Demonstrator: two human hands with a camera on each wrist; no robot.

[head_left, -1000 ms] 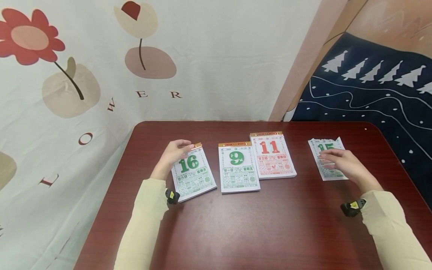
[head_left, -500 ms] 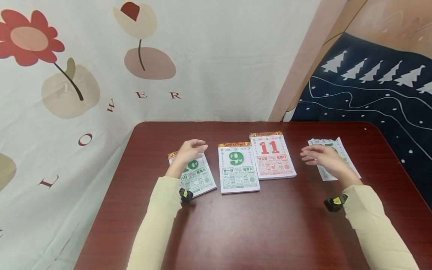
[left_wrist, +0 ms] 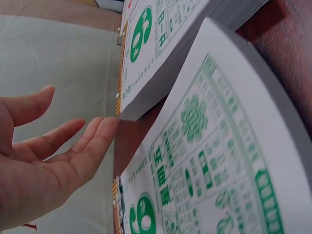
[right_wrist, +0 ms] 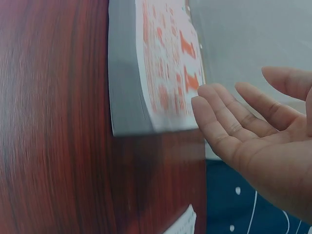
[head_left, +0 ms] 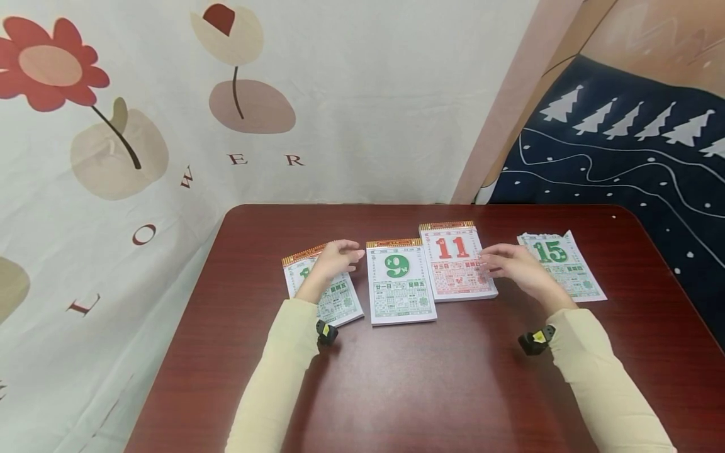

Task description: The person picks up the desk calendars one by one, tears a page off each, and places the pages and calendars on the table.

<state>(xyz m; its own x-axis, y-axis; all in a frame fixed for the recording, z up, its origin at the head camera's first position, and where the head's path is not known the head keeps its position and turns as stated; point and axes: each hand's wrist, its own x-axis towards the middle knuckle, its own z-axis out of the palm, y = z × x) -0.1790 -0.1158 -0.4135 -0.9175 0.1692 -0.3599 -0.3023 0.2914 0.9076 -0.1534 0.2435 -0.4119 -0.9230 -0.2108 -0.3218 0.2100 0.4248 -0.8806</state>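
My left hand hovers over a tear-off calendar with green print and hides much of its big number. In the left wrist view the fingers are loosely extended, thumb apart, holding nothing. A second tear-off calendar, with a green 9, lies just right of that hand. Slightly behind it and touching its right side is a tear-off calendar with a red 11. My right hand is by the red calendar's right edge, its fingers relaxed and holding nothing. A loose calendar sheet with a green 15 and ragged top lies partly behind it.
Everything lies on a reddish-brown table. A white cloth with printed flowers hangs along its back and left. At the right hangs a dark blue cloth with white trees.
My left hand has moved right, from the top of the left calendar toward the 9 calendar. My right hand has moved left from the loose sheet to the red 11 calendar. The papers stay put.
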